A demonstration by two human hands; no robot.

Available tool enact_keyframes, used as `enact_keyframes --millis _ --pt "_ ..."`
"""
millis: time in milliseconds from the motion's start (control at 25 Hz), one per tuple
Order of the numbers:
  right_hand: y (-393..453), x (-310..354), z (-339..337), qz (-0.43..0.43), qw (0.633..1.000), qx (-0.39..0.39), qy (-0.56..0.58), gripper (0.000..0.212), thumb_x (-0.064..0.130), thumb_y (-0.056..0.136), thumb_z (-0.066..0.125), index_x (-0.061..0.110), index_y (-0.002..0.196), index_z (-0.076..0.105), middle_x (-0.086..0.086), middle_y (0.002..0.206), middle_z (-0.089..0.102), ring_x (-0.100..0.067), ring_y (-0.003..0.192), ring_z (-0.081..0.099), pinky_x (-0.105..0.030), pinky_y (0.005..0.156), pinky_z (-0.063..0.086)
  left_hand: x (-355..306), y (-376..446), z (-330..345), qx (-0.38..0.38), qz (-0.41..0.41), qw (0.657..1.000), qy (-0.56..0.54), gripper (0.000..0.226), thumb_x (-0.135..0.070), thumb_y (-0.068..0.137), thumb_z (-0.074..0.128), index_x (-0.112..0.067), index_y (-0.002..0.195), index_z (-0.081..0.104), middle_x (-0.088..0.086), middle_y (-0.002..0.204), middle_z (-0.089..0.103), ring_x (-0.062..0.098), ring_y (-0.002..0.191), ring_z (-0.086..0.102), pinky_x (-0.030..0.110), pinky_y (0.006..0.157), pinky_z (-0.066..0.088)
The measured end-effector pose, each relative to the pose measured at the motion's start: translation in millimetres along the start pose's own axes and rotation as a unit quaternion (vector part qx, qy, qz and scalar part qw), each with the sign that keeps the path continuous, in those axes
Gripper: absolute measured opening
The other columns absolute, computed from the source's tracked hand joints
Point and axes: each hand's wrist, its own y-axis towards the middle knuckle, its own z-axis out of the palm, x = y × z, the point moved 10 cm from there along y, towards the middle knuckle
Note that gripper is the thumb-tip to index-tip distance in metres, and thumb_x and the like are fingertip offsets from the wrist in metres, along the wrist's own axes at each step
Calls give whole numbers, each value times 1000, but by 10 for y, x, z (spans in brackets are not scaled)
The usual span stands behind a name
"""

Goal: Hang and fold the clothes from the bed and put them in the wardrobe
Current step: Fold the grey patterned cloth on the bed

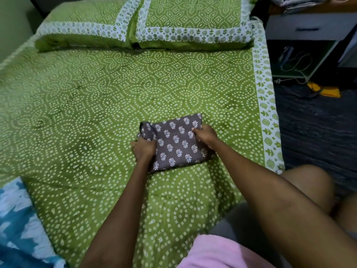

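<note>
Fold done, parcel in both hands on the bed

Nearest us, a pink cloth sits at the lower edge and a blue-and-white cloth lies at the bed's left corner, perhaps more to sort. Further out, our left hand has its grip curled round the left edge of the brown printed garment, our right hand pinching the right edge. It looks fully folded, resting on the green bedspread. We judge the wardrobe trip is still ahead. Beyond, two pillows.
</note>
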Motion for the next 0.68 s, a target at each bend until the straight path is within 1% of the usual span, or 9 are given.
enact_keyframes --millis 80,120,200,240,320,400,480,600,680 --pt "-14 -65 42 -1 996 12 91 31 29 89 60 9 111 64 -13 114 66 -30 100 62 -39 91 50 68 -6 26 16 -32 991 -130 46 -26 78 72 0 112 58 20 115 62 33 104 61 35 83 48" --pt "-27 -97 45 -2 992 12 126 27 26 89 60 9 109 64 -13 111 67 -29 96 64 -40 89 51 140 -15 71 39 -78 972 -218 42 -25 76 75 1 107 61 18 107 66 31 95 65 36 76 53" --pt "-88 -160 -11 9 981 14 195 22 17 90 60 4 108 64 -12 106 68 -23 80 64 -29 76 55 160 -113 237 111 -170 909 -365 31 -22 79 73 -4 100 62 14 88 70 26 72 67 34 55 57" --pt "-111 -164 -60 11 978 25 208 22 14 90 59 2 108 64 -12 103 67 -20 73 62 -24 67 53 62 -183 317 156 -192 886 -393 25 -23 82 70 -6 98 62 11 80 70 24 63 67 33 48 56" --pt "-73 -105 -365 -33 983 5 181 23 15 92 57 1 110 63 -13 106 67 -23 79 62 -25 69 50 -227 -271 422 180 -173 883 -397 19 -25 85 67 -8 94 63 10 75 71 21 56 67 35 50 57" --pt "44 -67 -835 -99 984 -36 145 27 18 93 55 3 115 61 -13 111 66 -22 94 61 -29 77 46 -664 -240 376 80 -37 927 -365 22 -25 86 67 -5 97 65 12 90 70 19 67 65 39 68 57" --pt "169 -135 -1327 -117 979 -61 158 30 19 95 52 6 122 57 -10 116 64 -21 101 59 -28 81 45 -1297 -374 405 9 135 959 -251 30 -27 90 61 -4 111 61 7 101 66 16 86 60 32 81 48" --pt "427 -464 -2227 -105 969 -76 210 33 14 95 52 6 127 52 -3 117 60 -16 104 55 -29 90 46 -2296 -677 984 5 259 959 -118 37 -32 96 51 -5 122 53 14 111 64 26 101 59 30 77 39" --pt "566 -692 -2856 -99 960 -91 245 31 5 94 52 0 125 52 -8 112 60 -14 97 56 -19 80 48 -2876 -861 1396 21 302 950 -73 37 -32 98 46 -5 122 52 21 111 64 35 101 59 33 74 37"
